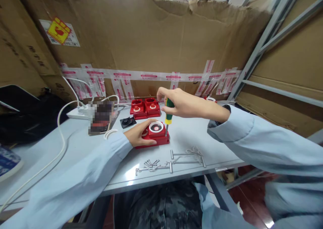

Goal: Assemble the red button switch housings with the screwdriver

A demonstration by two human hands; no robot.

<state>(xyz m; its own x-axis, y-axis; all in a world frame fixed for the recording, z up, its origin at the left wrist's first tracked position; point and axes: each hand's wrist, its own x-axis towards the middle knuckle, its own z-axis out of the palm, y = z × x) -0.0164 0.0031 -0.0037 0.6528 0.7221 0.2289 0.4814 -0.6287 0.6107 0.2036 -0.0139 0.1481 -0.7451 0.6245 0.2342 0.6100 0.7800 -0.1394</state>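
On the table in front of me lies a red box-shaped device [158, 140] with a white ring [156, 127] around a dark centre on its top. My left hand [141, 134] grips its left side, thumb along the front face and fingers over the back. In my right hand [174, 101], held above the device, is a screwdriver [169, 116] with a green and yellow handle. It stands nearly upright, its tip at the device's right corner. A screw under the tip is too small to make out clearly.
Behind stand two more red devices [145, 108] beside black square parts [128, 122]. Several screws [151, 162] and metal T-shaped rods [185, 154] with cord lie near the front edge. A phone-like object [101, 118], a power strip [78, 112] and white cables are at left. Cardboard [161, 37] walls the back.
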